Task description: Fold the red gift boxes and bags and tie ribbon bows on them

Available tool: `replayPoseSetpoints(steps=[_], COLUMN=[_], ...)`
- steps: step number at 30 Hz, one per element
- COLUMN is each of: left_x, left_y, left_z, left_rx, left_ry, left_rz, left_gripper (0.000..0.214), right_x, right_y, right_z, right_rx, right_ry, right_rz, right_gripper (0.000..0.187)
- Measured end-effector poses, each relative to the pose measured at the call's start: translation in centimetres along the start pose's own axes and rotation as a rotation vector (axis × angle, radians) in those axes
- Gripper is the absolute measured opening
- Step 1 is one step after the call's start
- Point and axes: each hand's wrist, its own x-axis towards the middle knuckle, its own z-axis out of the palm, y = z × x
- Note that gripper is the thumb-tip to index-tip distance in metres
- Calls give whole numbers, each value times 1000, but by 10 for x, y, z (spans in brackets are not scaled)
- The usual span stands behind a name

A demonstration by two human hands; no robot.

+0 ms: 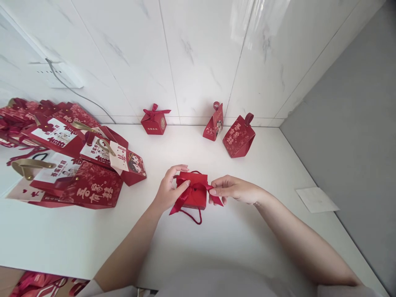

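A small red gift box (195, 194) with a red ribbon lies on the white table (216, 239) in front of me. My left hand (168, 190) grips the box's left side, thumb on top and fingers curled behind it. My right hand (232, 189) pinches one end of the red ribbon (213, 193) at the box's right edge. A loose ribbon tail and a thin red cord hang down below the box.
A heap of flat red gift bags and cards (71, 161) covers the left of the table. Three finished red boxes (154, 120) (214, 122) (239, 136) stand along the marble wall. A white paper (315, 199) lies at the right edge.
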Motion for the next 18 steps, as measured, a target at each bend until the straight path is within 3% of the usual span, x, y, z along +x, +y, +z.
replayPoseSetpoints(steps=[4, 7, 9, 13, 16, 18], left_x=[0, 0, 0, 0, 0, -1], left_y=[0, 1, 1, -2, -4, -5], left_z=[1, 0, 0, 3, 8, 13], left_rx=[-186, -193, -128, 61, 132, 112], left_ry=[-193, -245, -193, 31, 194, 249], left_rz=[-59, -74, -45, 29, 40, 15], left_gripper=[30, 33, 31, 26, 23, 24], right_x=[-9, -14, -15, -15, -11, -6], right_y=[-7, -6, -5, -6, -5, -2], right_z=[7, 21, 34, 56, 60, 57], right_rx=[-103, -166, -209, -320, -374, -382], right_ry=[-183, -175, -88, 109, 210, 223], right_rz=[77, 86, 69, -61, -176, -178], right_gripper=[37, 36, 37, 30, 23, 21])
